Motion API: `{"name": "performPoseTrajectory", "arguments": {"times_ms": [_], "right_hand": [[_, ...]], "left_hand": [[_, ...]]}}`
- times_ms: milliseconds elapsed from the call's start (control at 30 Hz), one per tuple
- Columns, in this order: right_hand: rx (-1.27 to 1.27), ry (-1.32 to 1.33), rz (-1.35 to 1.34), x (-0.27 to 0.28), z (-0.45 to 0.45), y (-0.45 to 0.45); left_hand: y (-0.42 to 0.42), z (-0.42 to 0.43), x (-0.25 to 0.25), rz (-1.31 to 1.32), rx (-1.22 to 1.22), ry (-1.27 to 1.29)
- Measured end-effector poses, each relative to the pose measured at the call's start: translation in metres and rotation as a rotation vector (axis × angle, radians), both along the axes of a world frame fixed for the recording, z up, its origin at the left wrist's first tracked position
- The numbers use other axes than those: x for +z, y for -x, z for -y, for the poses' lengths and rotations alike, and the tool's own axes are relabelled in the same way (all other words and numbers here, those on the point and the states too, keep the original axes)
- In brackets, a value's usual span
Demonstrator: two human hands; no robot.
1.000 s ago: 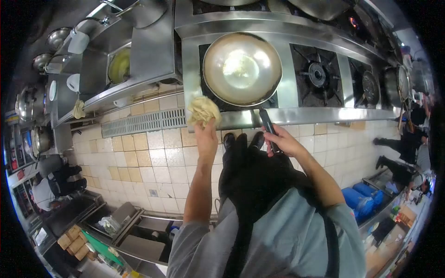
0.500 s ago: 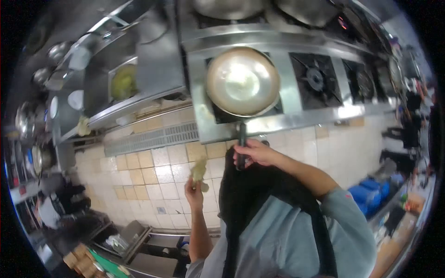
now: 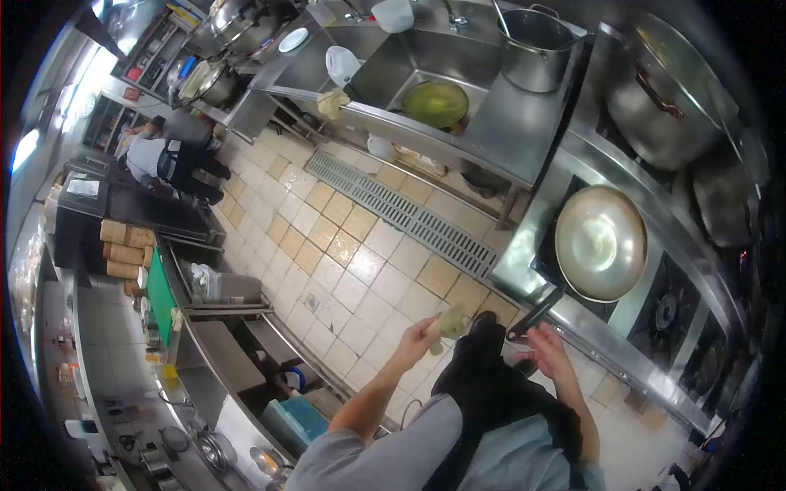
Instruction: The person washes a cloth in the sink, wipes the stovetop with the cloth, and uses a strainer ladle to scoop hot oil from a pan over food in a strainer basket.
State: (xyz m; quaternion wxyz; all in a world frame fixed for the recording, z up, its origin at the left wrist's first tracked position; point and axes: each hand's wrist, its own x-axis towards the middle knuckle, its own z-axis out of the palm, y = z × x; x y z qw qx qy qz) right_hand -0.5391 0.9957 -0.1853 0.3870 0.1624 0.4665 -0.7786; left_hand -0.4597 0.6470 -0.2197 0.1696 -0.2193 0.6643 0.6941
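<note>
A wide frying pan (image 3: 601,243) rests on a stove burner, its black handle (image 3: 536,313) pointing towards me. Close by the end of that handle is my right hand (image 3: 548,352), fingers apart and holding nothing. My left hand (image 3: 416,342) is closed on a crumpled pale yellow-green cloth (image 3: 449,321), held out over the tiled floor.
Burners (image 3: 667,313) and a large pot (image 3: 667,102) share the stove at right. A sink (image 3: 377,74) contains a round pan of yellowish liquid (image 3: 435,104). A tall pot (image 3: 536,53) stands beside it. Another person (image 3: 168,159) bends at the far left; shelving (image 3: 221,360) runs behind me.
My view has swung left, towards the sink and the other person. My right hand has let go of the pan handle. The cloth is still in my left hand.
</note>
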Motion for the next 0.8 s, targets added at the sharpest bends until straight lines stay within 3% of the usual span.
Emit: {"name": "performPoseTrajectory", "arguments": {"times_ms": [300,367,400,433,500,533,600,733,800], "right_hand": [[0.158,-0.320,-0.024,-0.004,-0.073,-0.055],[0.071,-0.240,-0.107,-0.017,-0.112,-0.085],[-0.024,-0.253,-0.090,0.014,-0.122,-0.094],[-0.119,-0.278,-0.067,0.010,-0.149,-0.120],[-0.174,-0.336,-0.188,-0.016,-0.188,-0.153],[-0.276,-0.309,-0.150,-0.011,-0.203,-0.172],[-0.436,-0.308,-0.074,-0.007,-0.237,-0.214],[-0.833,-0.269,0.129,-0.018,-0.288,-0.308],[-0.967,-0.244,0.173,-0.029,-0.302,-0.353]], "left_hand": [[-0.012,-0.062,0.009,0.019,-0.157,-0.115],[-0.010,-0.092,0.031,-0.028,-0.221,-0.284],[-0.013,-0.109,0.027,-0.015,-0.206,-0.372],[-0.015,-0.125,0.026,-0.023,-0.207,-0.531],[-0.022,-0.182,0.047,0.129,-0.062,-0.646],[-0.022,-0.202,0.063,0.124,-0.089,-0.637],[-0.019,-0.252,0.081,0.211,-0.072,-0.874],[-0.009,-0.325,0.084,0.192,-0.125,-0.878],[0.005,-0.360,0.102,0.079,-0.218,-0.691]]}}
